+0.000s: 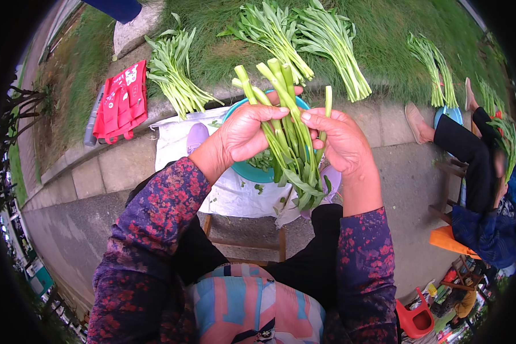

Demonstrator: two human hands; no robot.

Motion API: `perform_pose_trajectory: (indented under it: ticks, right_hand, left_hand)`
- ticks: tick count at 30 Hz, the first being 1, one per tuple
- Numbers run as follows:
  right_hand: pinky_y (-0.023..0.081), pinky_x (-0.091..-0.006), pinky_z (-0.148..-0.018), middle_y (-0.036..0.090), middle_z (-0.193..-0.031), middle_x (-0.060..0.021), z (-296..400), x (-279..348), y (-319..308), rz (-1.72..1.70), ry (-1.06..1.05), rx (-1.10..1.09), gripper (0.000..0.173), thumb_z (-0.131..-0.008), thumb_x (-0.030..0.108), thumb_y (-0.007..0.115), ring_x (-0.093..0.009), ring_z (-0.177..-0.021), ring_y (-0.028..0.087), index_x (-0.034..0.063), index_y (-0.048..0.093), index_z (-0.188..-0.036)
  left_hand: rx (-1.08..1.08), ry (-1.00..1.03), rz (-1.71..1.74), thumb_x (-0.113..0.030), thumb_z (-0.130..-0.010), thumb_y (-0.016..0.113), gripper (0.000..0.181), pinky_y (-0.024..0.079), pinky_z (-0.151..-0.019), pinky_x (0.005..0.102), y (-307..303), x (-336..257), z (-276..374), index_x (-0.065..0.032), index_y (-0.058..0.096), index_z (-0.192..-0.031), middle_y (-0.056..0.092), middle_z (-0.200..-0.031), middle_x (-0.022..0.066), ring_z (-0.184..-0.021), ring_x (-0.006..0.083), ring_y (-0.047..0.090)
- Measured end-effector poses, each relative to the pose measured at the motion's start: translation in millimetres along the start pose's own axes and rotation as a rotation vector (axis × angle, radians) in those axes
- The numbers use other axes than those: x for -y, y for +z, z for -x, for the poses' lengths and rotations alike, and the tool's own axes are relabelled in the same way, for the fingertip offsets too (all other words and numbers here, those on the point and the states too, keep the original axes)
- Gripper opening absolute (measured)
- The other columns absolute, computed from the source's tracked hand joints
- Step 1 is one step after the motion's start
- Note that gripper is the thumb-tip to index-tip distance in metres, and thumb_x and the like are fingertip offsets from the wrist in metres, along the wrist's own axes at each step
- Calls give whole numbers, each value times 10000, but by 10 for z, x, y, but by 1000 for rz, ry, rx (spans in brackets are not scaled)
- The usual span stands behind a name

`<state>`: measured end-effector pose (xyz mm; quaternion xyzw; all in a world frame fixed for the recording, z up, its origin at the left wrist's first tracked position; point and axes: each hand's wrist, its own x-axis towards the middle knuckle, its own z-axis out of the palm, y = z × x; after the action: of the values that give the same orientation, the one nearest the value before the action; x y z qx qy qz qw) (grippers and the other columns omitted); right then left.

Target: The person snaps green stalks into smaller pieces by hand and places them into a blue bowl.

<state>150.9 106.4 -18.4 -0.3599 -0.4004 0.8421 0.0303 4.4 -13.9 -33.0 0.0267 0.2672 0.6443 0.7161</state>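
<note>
Over a turquoise basin point(253, 173), my left hand point(247, 133) grips a small bunch of leafy green stalks point(284, 129). Their thick pale ends point away from me and the leaves hang towards my lap. My right hand point(346, 139) pinches a stem at the bunch's right side between thumb and fingers. A separate stalk point(328, 101) stands up through the fingers of that same hand. Cut green pieces point(262, 160) lie in the basin, partly hidden by my hands and the bunch. Under the basin spreads a white sheet point(232, 200) with green scraps on it.
Bunches of greens point(176, 77) point(279, 43) point(335, 56) lie along the grass and kerb. A red bag point(122, 101) and a grey bottle point(93, 120) rest at left. At right, a seated person point(468, 146) holds greens near a blue basin point(449, 114). A red plastic chair point(415, 316) stands behind.
</note>
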Motion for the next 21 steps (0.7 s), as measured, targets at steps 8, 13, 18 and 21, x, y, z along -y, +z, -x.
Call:
perform_pose_trajectory:
  ticks: [8, 13, 18, 21]
  right_hand:
    - [341, -169, -513, 603, -762, 22, 79, 94, -53, -41, -44, 131, 201, -883, 164, 599, -36, -619, 469, 11, 659, -999]
    - [347, -169, -523, 614, -810, -3, 93, 175, -156, -210, -176, 67, 314, -884, 146, 594, -49, -639, 474, -13, 581, -1154]
    - [353, -167, -507, 611, -813, -17, 77, 180, -230, -241, -215, -18, 304, -880, 136, 608, -50, -630, 473, -3, 581, -1149]
    - [349, -159, -495, 602, -796, 9, 86, 182, -192, -139, -213, -62, 253, -867, 125, 630, -33, -613, 467, 6, 602, -1089]
  left_hand:
    - [-114, 38, -15, -133, -887, 568, 468, 442, -952, 407, -104, 15, -21, -33, 411, -1316, 574, -1117, 128, -1043, 262, 578]
    - [-142, 46, -53, -157, -896, 567, 448, 465, -892, 365, -94, -48, -19, -35, 434, -1306, 583, -1018, 91, -951, 228, 586]
    - [-122, 54, -89, -179, -897, 570, 502, 468, -885, 355, -92, -64, -14, -57, 393, -1351, 597, -1033, 104, -964, 227, 588]
    - [-84, 43, -91, -184, -903, 558, 507, 467, -901, 358, -56, -90, 1, -59, 378, -1360, 598, -1096, 133, -986, 234, 585]
